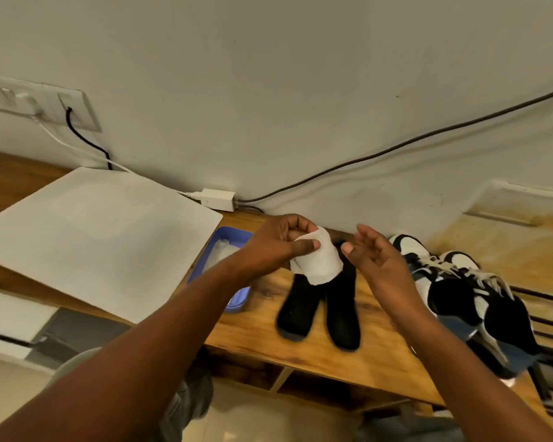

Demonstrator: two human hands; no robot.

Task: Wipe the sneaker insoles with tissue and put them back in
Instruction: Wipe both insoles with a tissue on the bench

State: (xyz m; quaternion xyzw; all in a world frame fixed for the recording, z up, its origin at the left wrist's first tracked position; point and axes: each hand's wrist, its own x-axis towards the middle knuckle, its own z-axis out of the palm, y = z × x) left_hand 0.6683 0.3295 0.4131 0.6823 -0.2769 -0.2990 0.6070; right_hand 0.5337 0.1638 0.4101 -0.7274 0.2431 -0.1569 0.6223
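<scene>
Two black insoles (320,307) lie side by side on the wooden shelf top (383,352), toes toward the wall. My left hand (278,244) pinches a white tissue (316,260) between thumb and fingers, held just above the insoles' far ends. My right hand (377,253) hovers beside the tissue with fingers relaxed and spread, holding nothing. A pair of black, white and blue sneakers (466,301) with white laces sits to the right of the insoles.
A blue tissue pack (227,247) lies left of the insoles, partly under my left forearm. A large white flat board (99,231) lies further left. A white adapter (219,199) and cables run along the wall. Dark slatted rails (546,317) lie at the right edge.
</scene>
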